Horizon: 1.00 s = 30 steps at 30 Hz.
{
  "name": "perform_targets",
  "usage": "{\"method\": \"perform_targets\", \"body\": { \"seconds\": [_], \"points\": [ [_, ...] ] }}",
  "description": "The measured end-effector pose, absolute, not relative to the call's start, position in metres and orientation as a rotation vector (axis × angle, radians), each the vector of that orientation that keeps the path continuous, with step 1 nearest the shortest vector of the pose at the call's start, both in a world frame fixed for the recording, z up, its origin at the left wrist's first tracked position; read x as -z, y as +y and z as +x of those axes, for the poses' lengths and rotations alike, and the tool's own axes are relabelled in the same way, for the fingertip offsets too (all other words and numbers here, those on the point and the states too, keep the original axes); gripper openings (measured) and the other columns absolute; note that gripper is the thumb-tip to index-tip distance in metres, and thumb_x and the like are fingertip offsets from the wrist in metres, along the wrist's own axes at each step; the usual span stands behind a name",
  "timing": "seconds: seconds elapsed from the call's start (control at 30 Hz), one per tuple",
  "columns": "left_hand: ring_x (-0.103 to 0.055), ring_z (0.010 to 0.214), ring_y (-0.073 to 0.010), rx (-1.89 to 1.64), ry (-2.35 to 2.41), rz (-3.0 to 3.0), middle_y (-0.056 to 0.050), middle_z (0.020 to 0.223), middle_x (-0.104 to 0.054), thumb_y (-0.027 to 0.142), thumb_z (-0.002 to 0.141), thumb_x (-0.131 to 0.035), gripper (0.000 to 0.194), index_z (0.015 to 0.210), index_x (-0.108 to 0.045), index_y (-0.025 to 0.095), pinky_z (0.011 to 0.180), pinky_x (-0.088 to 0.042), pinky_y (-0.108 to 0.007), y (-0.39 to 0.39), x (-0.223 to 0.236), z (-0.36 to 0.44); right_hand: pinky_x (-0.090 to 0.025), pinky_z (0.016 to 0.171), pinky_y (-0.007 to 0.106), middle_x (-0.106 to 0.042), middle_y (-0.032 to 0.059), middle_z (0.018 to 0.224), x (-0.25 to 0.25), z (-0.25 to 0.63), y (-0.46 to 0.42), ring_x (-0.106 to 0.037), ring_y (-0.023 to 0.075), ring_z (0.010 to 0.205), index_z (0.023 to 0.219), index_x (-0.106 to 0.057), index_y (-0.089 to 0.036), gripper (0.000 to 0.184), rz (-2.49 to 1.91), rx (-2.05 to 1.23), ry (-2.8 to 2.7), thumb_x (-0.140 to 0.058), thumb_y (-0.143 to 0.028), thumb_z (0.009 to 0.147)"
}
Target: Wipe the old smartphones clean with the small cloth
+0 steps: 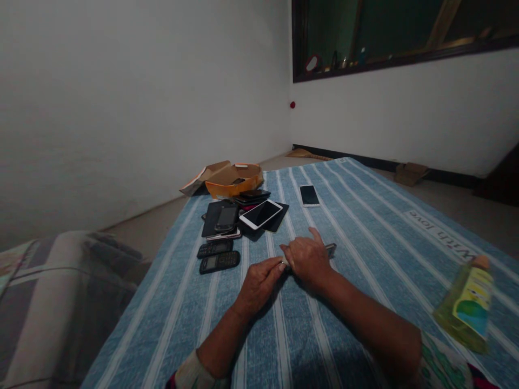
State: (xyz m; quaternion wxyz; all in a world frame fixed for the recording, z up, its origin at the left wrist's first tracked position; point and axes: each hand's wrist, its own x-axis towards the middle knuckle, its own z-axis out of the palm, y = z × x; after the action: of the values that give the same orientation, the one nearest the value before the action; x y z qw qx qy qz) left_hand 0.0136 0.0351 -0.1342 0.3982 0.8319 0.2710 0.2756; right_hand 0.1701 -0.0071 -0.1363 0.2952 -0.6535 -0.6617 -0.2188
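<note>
Both hands meet over the striped cloth, around a slim phone [331, 250] that is mostly hidden. My left hand [263, 280] is closed, thumb and fingers pinching the phone's near-left end, where a small light bit shows. Across its middle lies my right hand [308, 260], fingers curled around it and one finger raised. The phone's dark end with a pale edge sticks out to the right of that hand. Two black keypad phones, one [219, 262] nearer me and another [214, 248] behind it, lie left of my hands.
Beyond my hands are a pile of phones topped by a white smartphone [260, 214], and an open orange box [235, 186]. Another white smartphone [309, 195] lies apart. A bottle of yellow-green liquid [466, 308] rests at right on the blue striped cloth [365, 259].
</note>
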Motion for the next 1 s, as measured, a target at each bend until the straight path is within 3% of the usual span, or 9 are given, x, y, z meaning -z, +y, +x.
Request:
{"method": "perform_targets", "body": {
  "seconds": [0.23,0.47,0.67,0.8,0.9,1.0],
  "points": [
    [-0.058,0.070,-0.0154,-0.691,0.716,2.094,-0.003,0.075,-0.067,0.039,0.095,-0.045,0.037,0.089,-0.072,0.014,0.067,-0.044,-0.026,0.037,0.132,0.015,-0.026,0.100,0.048,-0.065,0.0042,0.064,0.140,0.229,-0.020,-0.056,0.0178,0.061,0.068,-0.066,-0.018,0.037,-1.960,0.577,-1.761,-0.048,-0.027,0.098],
    [-0.057,0.068,-0.0148,-0.708,0.703,2.078,-0.002,0.073,-0.065,0.039,0.095,-0.045,0.037,0.087,-0.071,0.014,0.065,-0.044,-0.025,0.038,0.134,0.016,-0.033,0.086,0.036,-0.063,0.0037,0.062,0.144,0.237,-0.019,-0.055,0.0178,0.063,0.063,-0.061,-0.019,0.036,-1.838,0.627,-1.686,-0.048,-0.023,0.096],
    [-0.057,0.069,-0.0151,-0.715,0.727,2.071,-0.003,0.075,-0.066,0.039,0.094,-0.045,0.037,0.092,-0.072,0.014,0.067,-0.045,-0.026,0.038,0.137,0.017,-0.033,0.074,0.032,-0.066,0.0050,0.071,0.142,0.209,-0.010,-0.056,0.0191,0.069,0.088,-0.066,-0.018,0.026,-1.660,0.655,-1.658,-0.043,-0.024,0.099],
    [-0.055,0.067,-0.0146,-0.741,0.699,2.077,-0.002,0.071,-0.063,0.037,0.094,-0.046,0.034,0.086,-0.070,0.014,0.067,-0.045,-0.027,0.038,0.136,0.017,-0.030,0.066,0.033,-0.060,0.0041,0.064,0.142,0.183,-0.004,-0.051,0.0189,0.063,0.071,-0.061,-0.019,0.036,-1.602,0.639,-1.765,-0.041,-0.027,0.100],
    [-0.050,0.061,-0.0128,-0.749,0.689,2.065,0.000,0.064,-0.057,0.037,0.093,-0.045,0.035,0.075,-0.066,0.015,0.063,-0.042,-0.026,0.037,0.135,0.018,-0.031,0.067,0.033,-0.056,0.0043,0.064,0.140,0.173,-0.006,-0.049,0.0195,0.064,0.069,-0.058,-0.020,0.038,-1.559,0.601,-1.856,-0.039,-0.028,0.101],
    [-0.051,0.064,-0.0133,-0.727,0.677,2.043,0.000,0.067,-0.058,0.037,0.094,-0.045,0.035,0.079,-0.066,0.014,0.065,-0.042,-0.026,0.037,0.134,0.018,-0.036,0.081,0.037,-0.057,0.0050,0.072,0.136,0.178,-0.018,-0.049,0.0205,0.072,0.077,-0.059,-0.018,0.031,-1.494,0.508,-2.034,-0.038,-0.025,0.099]
  ]
}}
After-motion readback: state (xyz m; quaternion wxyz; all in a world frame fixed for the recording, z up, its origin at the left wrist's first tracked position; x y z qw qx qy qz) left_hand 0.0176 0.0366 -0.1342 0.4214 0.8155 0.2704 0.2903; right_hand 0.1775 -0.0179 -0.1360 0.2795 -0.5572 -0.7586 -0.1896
